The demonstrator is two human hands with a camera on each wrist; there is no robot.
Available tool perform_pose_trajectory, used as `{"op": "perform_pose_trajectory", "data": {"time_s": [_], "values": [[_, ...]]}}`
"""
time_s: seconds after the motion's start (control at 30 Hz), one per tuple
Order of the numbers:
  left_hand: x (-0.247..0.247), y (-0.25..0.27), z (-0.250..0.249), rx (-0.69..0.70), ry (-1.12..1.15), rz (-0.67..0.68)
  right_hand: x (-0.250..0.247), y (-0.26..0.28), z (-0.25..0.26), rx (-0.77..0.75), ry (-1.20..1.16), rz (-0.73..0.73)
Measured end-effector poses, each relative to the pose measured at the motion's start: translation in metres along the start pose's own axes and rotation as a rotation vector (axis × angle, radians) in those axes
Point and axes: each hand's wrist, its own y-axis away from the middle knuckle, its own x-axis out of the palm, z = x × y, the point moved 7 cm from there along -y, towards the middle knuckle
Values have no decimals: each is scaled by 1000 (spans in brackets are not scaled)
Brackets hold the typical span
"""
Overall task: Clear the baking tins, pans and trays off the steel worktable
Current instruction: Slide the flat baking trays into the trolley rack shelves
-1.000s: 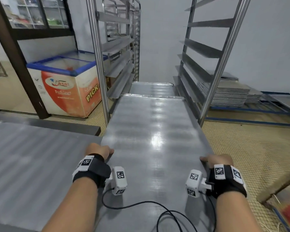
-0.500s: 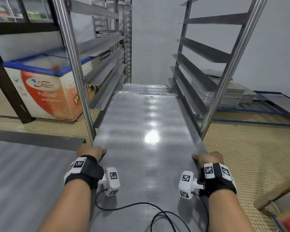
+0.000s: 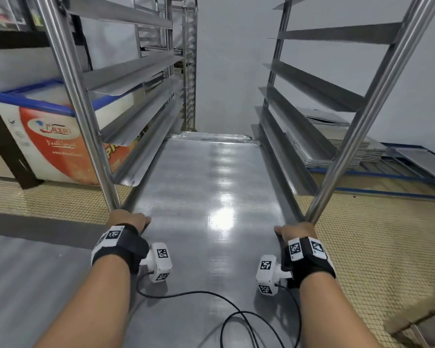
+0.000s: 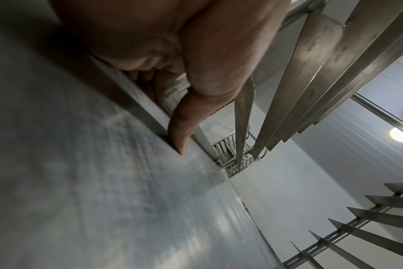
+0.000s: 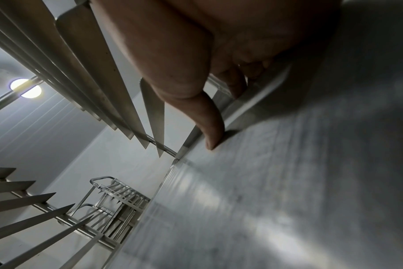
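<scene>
Rack [image 3: 91, 121] uprights now flanking frame L+R, closer than 1 s ago: tray [image 3: 206, 187] sliding onto runners, frame centre. Worktable [image 3: 23, 285] receding lower left. Left hand [image 3: 128, 221], right hand [image 3: 295, 231] gripping tray side rims, thumbs on top.

A tall steel rack [image 3: 81, 101] with angled side runners [image 3: 141, 71] stands on a tiled floor [image 3: 362, 234]. A large flat baking tray [image 3: 206, 187] lies partway in on a low pair of runners. At lower left, a ribbed steel desk [image 3: 30, 280].
</scene>
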Motion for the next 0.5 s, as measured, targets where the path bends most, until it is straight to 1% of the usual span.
{"op": "perform_pose_trajectory", "data": {"time_s": [0.13, 0.3, 0.4, 0.5], "values": [[-1, 2, -4, -2, -7, 14, -2, 2, 7, 4, 44, 16], [-6, 17, -8, 13, 48, 102, -3, 15, 18, -58, 93, 86], [-7, 25, -9, 64, 55, 149, -7, 36, 21, -28, 26, 109], [-12, 48, -12, 178, -41, 157, -3, 58, 21, -98, 61, 144]]}}
